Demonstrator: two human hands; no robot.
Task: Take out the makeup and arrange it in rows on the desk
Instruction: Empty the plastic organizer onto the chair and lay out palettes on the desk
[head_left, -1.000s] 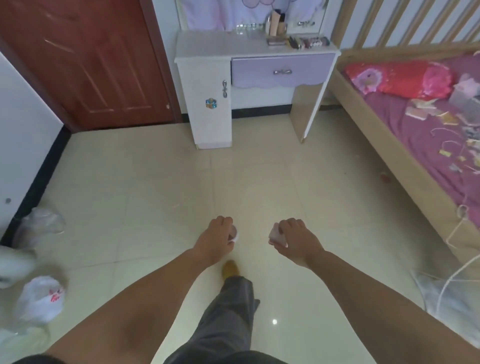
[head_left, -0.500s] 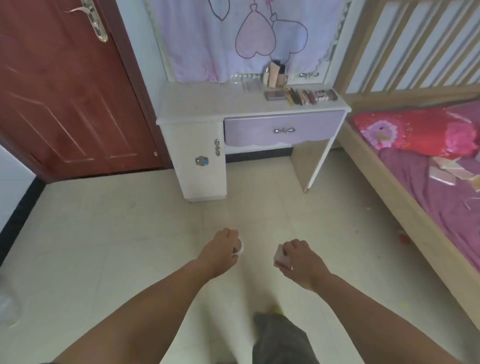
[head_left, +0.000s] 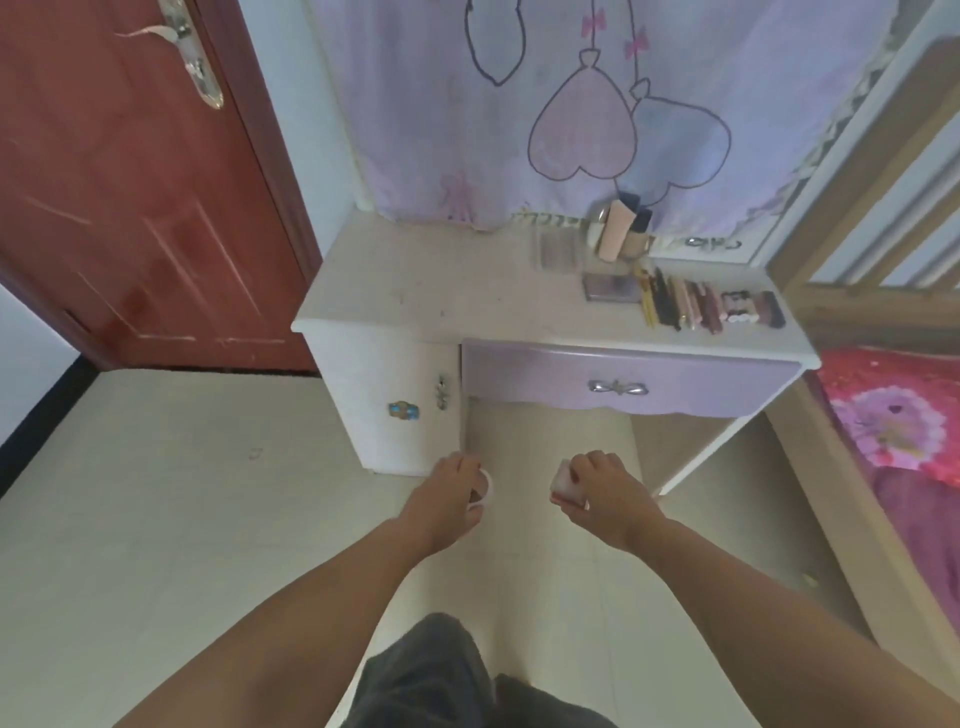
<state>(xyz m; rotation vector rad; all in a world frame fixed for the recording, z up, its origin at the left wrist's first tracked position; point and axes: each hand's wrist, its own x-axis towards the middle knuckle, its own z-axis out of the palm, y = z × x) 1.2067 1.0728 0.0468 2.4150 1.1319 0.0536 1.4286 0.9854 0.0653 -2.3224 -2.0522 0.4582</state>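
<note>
both arms reach forward over the pale tiled floor (head_left: 171, 519), each hand carrying something small. the left hand (head_left: 451, 493) has its fingers curled round a small round white item (head_left: 483, 488) — only its rim shows past the knuckles, so what kind of makeup it is cannot be told. the right hand (head_left: 605, 493) grips a small pale pink block-shaped item (head_left: 565, 480) between curled fingers and thumb. both hands are held in the air near the front of the white dressing desk (head_left: 441, 296), well below its top. on the desk's far right part lies makeup in a row: a flat dark compact (head_left: 610, 287), then a tight line of pencils and slim sticks (head_left: 680, 304), then a small palette (head_left: 750, 307) at the right end. behind them a cup with upright tubes (head_left: 621, 231) stands against the wall, with a small clear case (head_left: 557, 250) just to its left. the left part of the desktop is bare marbled surface. a lilac drawer (head_left: 623, 379) with a bow-shaped handle sits under the top (a cupboard door with a blue knob is to its left). a lilac cloth with heart shapes (head_left: 571, 104) hangs behind the desk, a red-brown door (head_left: 119, 182) stands at the left, and a bed with pink floral bedding (head_left: 904, 431) is at the right.
</note>
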